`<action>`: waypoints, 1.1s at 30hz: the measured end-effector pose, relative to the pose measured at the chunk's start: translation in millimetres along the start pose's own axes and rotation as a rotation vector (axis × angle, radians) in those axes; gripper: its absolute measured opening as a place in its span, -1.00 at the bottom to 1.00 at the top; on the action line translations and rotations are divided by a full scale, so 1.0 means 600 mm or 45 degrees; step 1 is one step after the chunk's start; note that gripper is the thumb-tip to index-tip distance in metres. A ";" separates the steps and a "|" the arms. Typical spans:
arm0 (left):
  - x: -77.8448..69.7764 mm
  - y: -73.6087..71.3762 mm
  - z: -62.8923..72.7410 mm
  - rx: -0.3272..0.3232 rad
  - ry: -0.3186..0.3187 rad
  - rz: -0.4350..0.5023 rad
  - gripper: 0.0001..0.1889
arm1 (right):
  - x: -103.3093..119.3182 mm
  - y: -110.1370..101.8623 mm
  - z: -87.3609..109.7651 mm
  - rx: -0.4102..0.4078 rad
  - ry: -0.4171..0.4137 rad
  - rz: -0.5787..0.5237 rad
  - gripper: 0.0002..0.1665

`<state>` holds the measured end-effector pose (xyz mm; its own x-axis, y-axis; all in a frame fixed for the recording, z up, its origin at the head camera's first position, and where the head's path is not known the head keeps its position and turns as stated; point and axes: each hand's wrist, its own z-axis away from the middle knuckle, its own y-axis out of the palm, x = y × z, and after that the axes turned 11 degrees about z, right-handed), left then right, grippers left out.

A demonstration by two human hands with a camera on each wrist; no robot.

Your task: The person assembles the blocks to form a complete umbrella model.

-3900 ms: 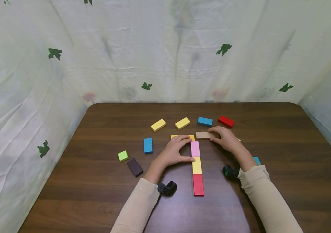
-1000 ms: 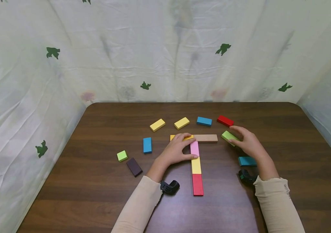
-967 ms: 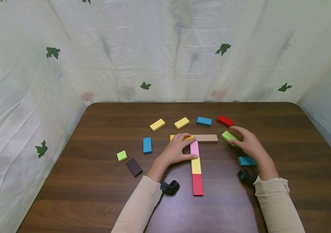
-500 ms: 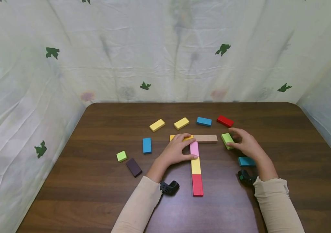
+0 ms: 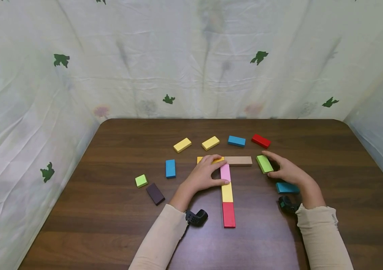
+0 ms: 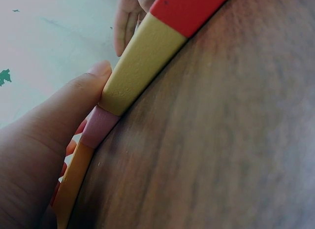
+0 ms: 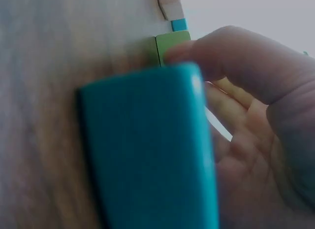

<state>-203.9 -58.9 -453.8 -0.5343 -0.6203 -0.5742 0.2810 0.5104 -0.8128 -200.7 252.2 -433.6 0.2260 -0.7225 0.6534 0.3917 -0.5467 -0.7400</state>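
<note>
My left hand rests on a row of flat wooden blocks. Its fingertips touch the orange block, and its thumb lies where the pink block meets a yellow block. In the left wrist view the thumb sits along the upper edge of that row. A red block ends the row nearest me; a tan block extends right from the orange one. My right hand pinches a light green block by its two ends, index finger at the far end, thumb at the near end.
Below the right hand lies a teal block, large in the right wrist view. Behind the row are two yellow blocks, a blue block and a red block. At left are blue, small green and dark blocks.
My right hand set the tan block beside the orange one, then moved right to the light green block, which has turned from slanted to more lengthwise. The left hand stays nearly still.
</note>
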 end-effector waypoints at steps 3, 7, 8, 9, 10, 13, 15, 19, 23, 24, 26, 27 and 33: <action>-0.001 0.000 0.000 -0.003 0.005 -0.003 -0.25 | 0.001 0.001 -0.002 -0.014 0.003 0.006 -0.17; -0.001 -0.001 0.000 0.000 0.003 -0.001 -0.24 | 0.002 0.002 -0.005 -0.055 0.014 0.037 -0.19; -0.001 -0.001 0.000 0.001 0.001 -0.001 -0.24 | 0.002 0.001 -0.007 -0.066 0.024 0.050 -0.18; -0.001 -0.001 0.000 0.001 0.000 0.000 -0.24 | 0.003 0.001 -0.008 -0.074 0.034 0.064 -0.18; -0.001 -0.001 0.001 0.000 0.001 0.001 -0.24 | 0.003 0.000 -0.009 -0.082 0.047 0.071 -0.17; 0.000 0.000 0.000 -0.002 0.003 0.004 -0.24 | 0.005 0.000 -0.014 -0.097 0.066 0.086 -0.17; 0.000 0.000 0.000 -0.004 0.004 0.006 -0.24 | 0.006 0.000 -0.018 -0.106 0.060 0.097 -0.17; 0.001 0.000 0.000 -0.002 0.001 0.001 -0.24 | 0.008 0.000 -0.026 -0.122 0.042 0.126 -0.19; 0.000 -0.001 0.000 0.004 -0.004 0.001 -0.23 | 0.011 0.000 -0.034 -0.135 0.032 0.149 -0.19; 0.000 -0.001 0.000 0.004 -0.005 0.001 -0.23 | 0.012 0.001 -0.036 -0.138 0.028 0.156 -0.19; -0.001 -0.001 0.000 0.006 -0.005 0.000 -0.23 | 0.012 0.002 -0.040 -0.143 0.016 0.167 -0.19; -0.001 -0.001 0.000 0.007 -0.006 -0.001 -0.23 | 0.012 0.002 -0.042 -0.145 0.013 0.173 -0.20; 0.000 -0.001 0.000 0.007 -0.004 -0.006 -0.24 | 0.014 0.006 -0.050 -0.138 0.015 0.191 -0.21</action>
<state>-204.1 -59.0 -453.2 -0.5333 -0.6242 -0.5709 0.2829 0.5045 -0.8158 -224.3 231.2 -435.6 0.2637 -0.8040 0.5330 0.2559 -0.4744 -0.8423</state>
